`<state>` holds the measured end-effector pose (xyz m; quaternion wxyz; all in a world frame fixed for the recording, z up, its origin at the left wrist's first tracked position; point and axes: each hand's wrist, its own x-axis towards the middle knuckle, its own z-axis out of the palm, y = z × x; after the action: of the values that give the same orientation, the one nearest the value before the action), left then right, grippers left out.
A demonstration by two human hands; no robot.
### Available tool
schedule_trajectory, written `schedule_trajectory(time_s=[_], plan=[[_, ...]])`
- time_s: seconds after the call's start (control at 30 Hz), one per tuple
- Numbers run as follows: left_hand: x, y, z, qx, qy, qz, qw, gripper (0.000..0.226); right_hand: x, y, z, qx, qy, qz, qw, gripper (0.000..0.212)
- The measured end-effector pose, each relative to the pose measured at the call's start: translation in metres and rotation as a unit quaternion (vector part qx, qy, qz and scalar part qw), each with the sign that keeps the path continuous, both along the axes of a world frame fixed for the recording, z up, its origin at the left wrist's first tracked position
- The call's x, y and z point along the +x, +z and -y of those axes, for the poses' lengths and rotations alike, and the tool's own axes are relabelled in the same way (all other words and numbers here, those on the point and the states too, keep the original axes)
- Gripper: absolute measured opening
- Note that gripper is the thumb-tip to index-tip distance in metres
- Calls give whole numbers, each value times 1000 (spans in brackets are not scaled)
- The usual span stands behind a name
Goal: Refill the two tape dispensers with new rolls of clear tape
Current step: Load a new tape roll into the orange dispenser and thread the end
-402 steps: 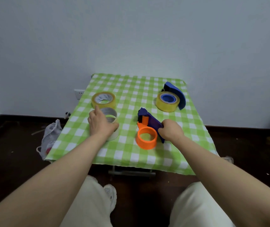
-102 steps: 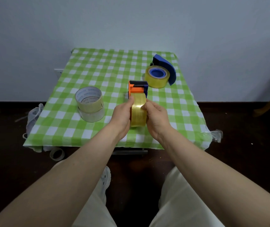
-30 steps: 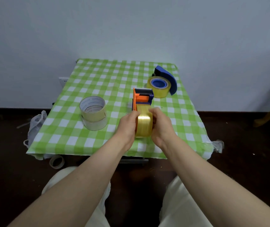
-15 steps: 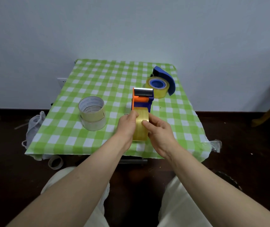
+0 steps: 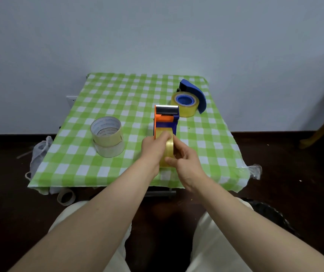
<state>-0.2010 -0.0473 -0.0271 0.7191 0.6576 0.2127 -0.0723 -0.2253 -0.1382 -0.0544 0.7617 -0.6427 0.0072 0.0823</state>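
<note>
The right hand (image 5: 185,160) had slid its thumb lower down the tape roll (image 5: 169,149), pinching it; the left hand (image 5: 152,151) gripped its other side. The roll sat in the dispenser (image 5: 166,124), held over the table (image 5: 118,95).

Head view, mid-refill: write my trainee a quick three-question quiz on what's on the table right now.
1. True or false: the left hand and right hand both grip the yellow-tinted roll in the orange-and-blue dispenser.
2. The blue dispenser at the table's far right is: A) empty, B) loaded with a roll, C) on the floor.
3. How many rolls are in the stack on the left?
Key: 1 true; 2 B; 3 two.
</note>
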Motion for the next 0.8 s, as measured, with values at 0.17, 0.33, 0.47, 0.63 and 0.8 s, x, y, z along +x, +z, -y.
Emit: schedule_trajectory(time_s=[0.17, 0.33, 0.47, 0.63, 0.8], plan=[[-8, -2, -2, -30, -40, 35, 998, 31, 13, 9, 6, 95, -48, -93, 990, 41], [-14, -12, -6, -31, -46, 58, 997, 10, 32, 22, -1, 7, -101, -180, 978, 33], [-7, -9, -7, -15, -13, 42, 999, 39, 32, 30, -4, 18, -106, -160, 981, 27], [-6, -1, -6, -8, -10, 31, 999, 25, 27, 32, 7, 55, -78, -150, 984, 7], [-4, 1, -6, -45, -23, 12, 999, 39, 28, 31, 10, -10, -58, -131, 990, 8]])
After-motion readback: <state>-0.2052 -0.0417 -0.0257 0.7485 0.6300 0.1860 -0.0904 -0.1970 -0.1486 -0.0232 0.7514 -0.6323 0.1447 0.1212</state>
